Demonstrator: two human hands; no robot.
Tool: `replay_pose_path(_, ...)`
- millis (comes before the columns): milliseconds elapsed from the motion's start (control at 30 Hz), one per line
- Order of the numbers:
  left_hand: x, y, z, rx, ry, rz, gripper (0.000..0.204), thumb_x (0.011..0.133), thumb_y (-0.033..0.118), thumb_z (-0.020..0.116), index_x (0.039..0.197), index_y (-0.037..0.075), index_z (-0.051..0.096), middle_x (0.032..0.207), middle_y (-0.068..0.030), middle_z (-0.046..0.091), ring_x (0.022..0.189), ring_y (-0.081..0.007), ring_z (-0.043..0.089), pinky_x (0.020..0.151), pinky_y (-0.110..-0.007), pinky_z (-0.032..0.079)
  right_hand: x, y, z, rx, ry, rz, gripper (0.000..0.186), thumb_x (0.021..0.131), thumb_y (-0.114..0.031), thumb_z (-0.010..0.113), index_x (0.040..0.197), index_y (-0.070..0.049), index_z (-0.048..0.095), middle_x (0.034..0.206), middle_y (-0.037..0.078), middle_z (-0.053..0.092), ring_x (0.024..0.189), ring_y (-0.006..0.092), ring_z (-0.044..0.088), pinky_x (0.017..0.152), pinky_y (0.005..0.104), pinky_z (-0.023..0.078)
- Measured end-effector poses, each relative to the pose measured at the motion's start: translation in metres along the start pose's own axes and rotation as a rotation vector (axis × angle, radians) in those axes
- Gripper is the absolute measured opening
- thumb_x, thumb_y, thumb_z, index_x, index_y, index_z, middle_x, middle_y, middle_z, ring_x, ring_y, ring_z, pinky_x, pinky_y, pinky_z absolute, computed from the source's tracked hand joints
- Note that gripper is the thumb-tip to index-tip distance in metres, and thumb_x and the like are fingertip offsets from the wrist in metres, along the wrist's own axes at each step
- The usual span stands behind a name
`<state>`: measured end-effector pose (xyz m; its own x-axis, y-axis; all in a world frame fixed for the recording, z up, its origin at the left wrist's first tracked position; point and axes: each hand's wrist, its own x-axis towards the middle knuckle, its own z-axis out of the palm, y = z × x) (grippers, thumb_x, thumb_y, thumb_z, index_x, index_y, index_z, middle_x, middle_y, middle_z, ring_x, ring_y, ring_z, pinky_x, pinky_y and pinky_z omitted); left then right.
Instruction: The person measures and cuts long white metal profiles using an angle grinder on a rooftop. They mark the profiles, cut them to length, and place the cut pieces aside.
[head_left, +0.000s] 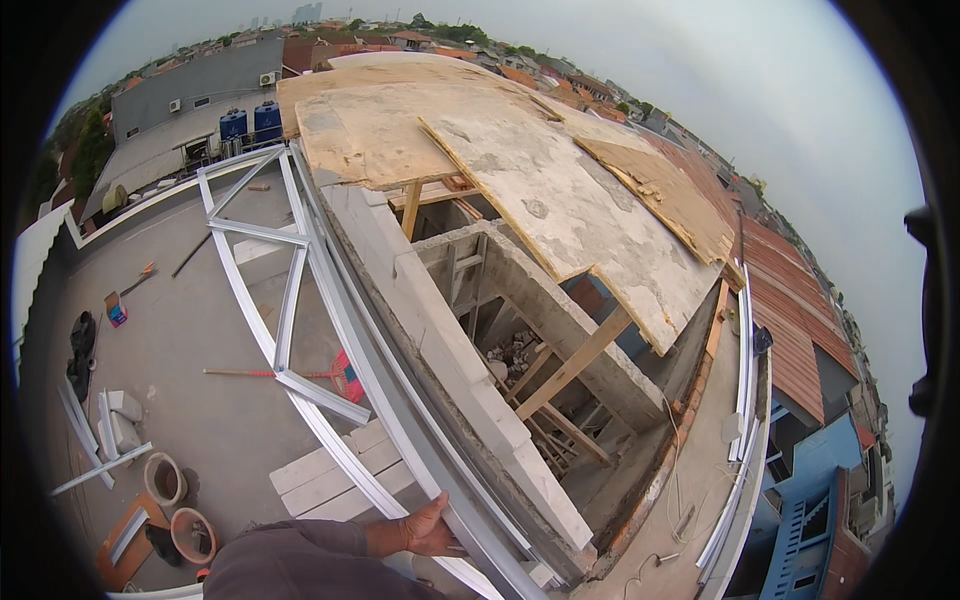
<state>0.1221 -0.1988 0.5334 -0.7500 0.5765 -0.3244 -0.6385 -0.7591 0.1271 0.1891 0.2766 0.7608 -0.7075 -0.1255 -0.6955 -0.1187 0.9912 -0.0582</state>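
One hand (432,530) grips the metal truss (300,330).

A long pale metal truss frame (300,300) lies tilted against the block wall.

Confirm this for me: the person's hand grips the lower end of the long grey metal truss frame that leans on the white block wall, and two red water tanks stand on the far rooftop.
Wrong in one respect: the two water tanks are blue, not red, as the head view shows. The rest holds: a hand, which one I cannot tell, grips the lower end of the long grey metal truss frame leaning on the white block wall.
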Motion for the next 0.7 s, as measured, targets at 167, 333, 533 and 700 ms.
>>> replay_pose_path(167, -0.028, 0.174, -0.047, -0.158, 0.249, 0.680, 0.112, 0.075, 0.081, 0.074, 0.149, 0.002, 0.047, 0.132, -0.0242, 0.061, 0.124, -0.0403, 0.062, 0.112, -0.062, 0.045, -0.078, -0.003, -0.015, -0.191, 0.249, 0.110, 0.080, 0.077, -0.009, 0.072, 0.153, -0.006, 0.049, 0.146, 0.022, 0.060, 0.137, 0.0402, 0.055, 0.115, 0.0496, 0.044)
replay_pose_path(333, -0.009, 0.191, -0.042, -0.137, 0.274, 0.735, 0.079, 0.086, 0.058, 0.073, 0.133, -0.003, 0.054, 0.125, -0.0215, 0.065, 0.120, -0.0393, 0.065, 0.103, -0.061, 0.053, -0.089, 0.006, -0.026, -0.300, 0.465, 0.096, 0.078, 0.077, -0.013, 0.074, 0.151, -0.006, 0.052, 0.140, 0.022, 0.063, 0.131, 0.0391, 0.058, 0.112, 0.0503, 0.045)
replay_pose_path(533, -0.030, 0.114, 0.055, -0.058, -0.152, 0.640, 0.075, 0.084, 0.040, 0.081, 0.144, 0.008, 0.050, 0.130, -0.0193, 0.063, 0.132, -0.0384, 0.058, 0.118, -0.061, 0.042, -0.110, 0.067, 0.007, -0.382, 0.824, 0.186, 0.077, 0.079, -0.023, 0.078, 0.149, -0.004, 0.052, 0.137, 0.023, 0.063, 0.128, 0.0424, 0.059, 0.110, 0.0542, 0.046)
replay_pose_path(700, -0.082, 0.095, 0.139, 0.020, -0.263, 0.703, 0.089, 0.078, 0.041, 0.086, 0.151, 0.011, 0.044, 0.140, -0.0203, 0.058, 0.139, -0.0418, 0.053, 0.123, -0.062, 0.038, -0.120, 0.135, 0.058, -0.391, 1.189, 0.211, 0.078, 0.081, -0.030, 0.080, 0.148, -0.003, 0.053, 0.135, 0.025, 0.064, 0.127, 0.0451, 0.059, 0.108, 0.0574, 0.047)
